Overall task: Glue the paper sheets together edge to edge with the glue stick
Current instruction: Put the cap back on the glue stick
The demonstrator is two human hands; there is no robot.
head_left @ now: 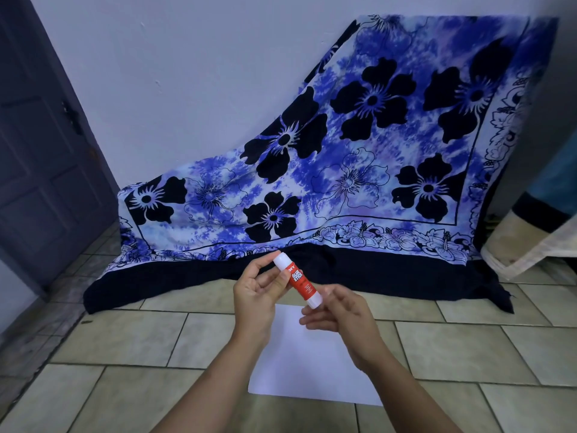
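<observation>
You hold a glue stick (297,280) with a red middle band lettered in white and a white section at each end. Under your hands, a plain white paper sheet (307,367) lies on the floor (125,339), whose tiles are pale beige-green with dark grout lines. Along the far edge of the floor, a cloth (359,157) spreads out in mottled blue, violet and white, like tie-dye, printed with solid black flowers and thinner flower outlines, framed by a black line, a band of outlined blossoms and a wide dark navy border. The wall (187,57) behind it is pale bluish white, and the door (40,151) at the left is dark purple-grey.
</observation>
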